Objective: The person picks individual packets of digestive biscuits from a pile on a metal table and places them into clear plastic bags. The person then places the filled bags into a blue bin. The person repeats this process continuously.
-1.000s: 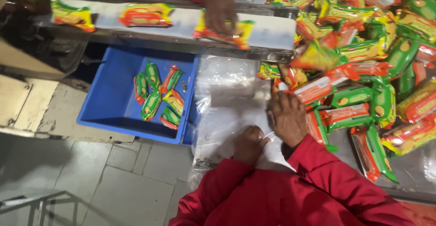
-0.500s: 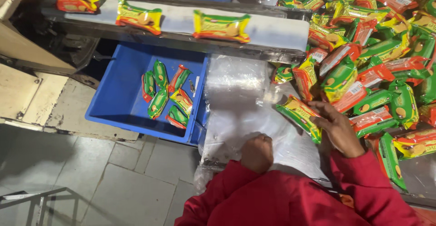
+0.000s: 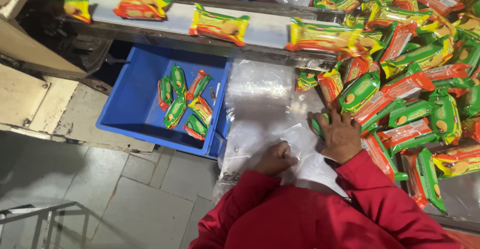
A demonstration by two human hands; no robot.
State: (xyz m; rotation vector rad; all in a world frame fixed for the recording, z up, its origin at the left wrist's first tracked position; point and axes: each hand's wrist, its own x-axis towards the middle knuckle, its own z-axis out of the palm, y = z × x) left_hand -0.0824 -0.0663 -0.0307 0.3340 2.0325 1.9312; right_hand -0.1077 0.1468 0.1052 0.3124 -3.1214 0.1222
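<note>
My left hand [image 3: 274, 159] rests closed on a clear plastic bag [image 3: 300, 146] on top of a stack of clear bags [image 3: 257, 99]. My right hand [image 3: 339, 135] grips a green biscuit packet [image 3: 319, 127] at the mouth of that bag. To the right lies a big heap of green, red and yellow biscuit packets [image 3: 420, 79]. My red sleeves fill the bottom of the view.
A conveyor belt [image 3: 175, 21] runs across the top, carrying yellow-and-red packs [image 3: 219, 25]. Below it a blue crate [image 3: 135, 99] holds several green and red packets. Another person in red stands behind the belt. Grey floor tiles lie lower left.
My right hand has come down from the heap with a green packet to the bag's mouth. The packs on the belt have shifted along it.
</note>
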